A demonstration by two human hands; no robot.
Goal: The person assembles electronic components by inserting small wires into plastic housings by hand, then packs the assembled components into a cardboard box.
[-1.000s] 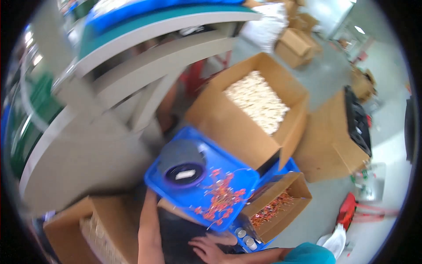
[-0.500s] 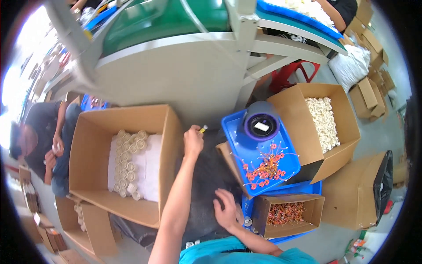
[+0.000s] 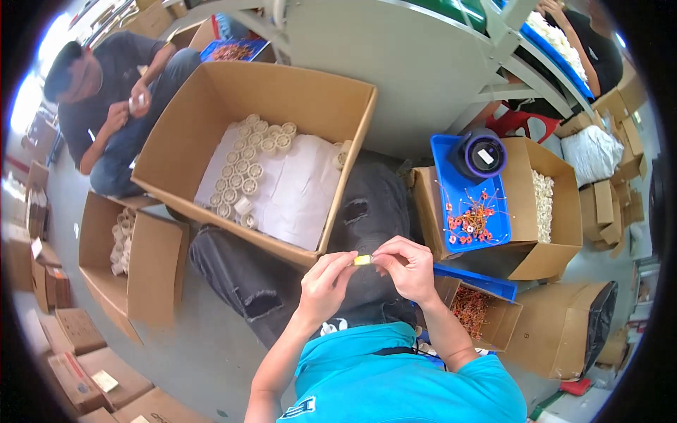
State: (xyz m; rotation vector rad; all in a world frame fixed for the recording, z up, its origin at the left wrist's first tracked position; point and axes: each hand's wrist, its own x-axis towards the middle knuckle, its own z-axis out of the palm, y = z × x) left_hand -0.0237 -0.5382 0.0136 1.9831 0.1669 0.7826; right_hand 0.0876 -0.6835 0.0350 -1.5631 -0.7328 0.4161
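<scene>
A small yellow piece (image 3: pixel 362 260) with a pale end is pinched between my two hands, above my lap. My left hand (image 3: pixel 326 283) grips its left end with thumb and fingertips. At the other end, the fingertips of my right hand (image 3: pixel 407 268) close on it; they hide part of it, and its exact kind is too small to make out. Just beyond my hands is a large cardboard box (image 3: pixel 254 81), with rows of round cream-white plastic parts (image 3: pixel 240 169) on white paper inside.
On the right, a blue tray (image 3: pixel 469 243) bears orange-red wired parts (image 3: pixel 471 222) and a dark round container (image 3: pixel 479 155). A box of white pieces (image 3: pixel 543 204) and a box of red wired parts (image 3: pixel 471 310) stand nearby. A co-worker (image 3: pixel 120 106) sits at the left.
My left hand has drawn back toward my body with the yellow piece. My right hand has risen from my lap and taken hold of it too. The view has shifted leftward.
</scene>
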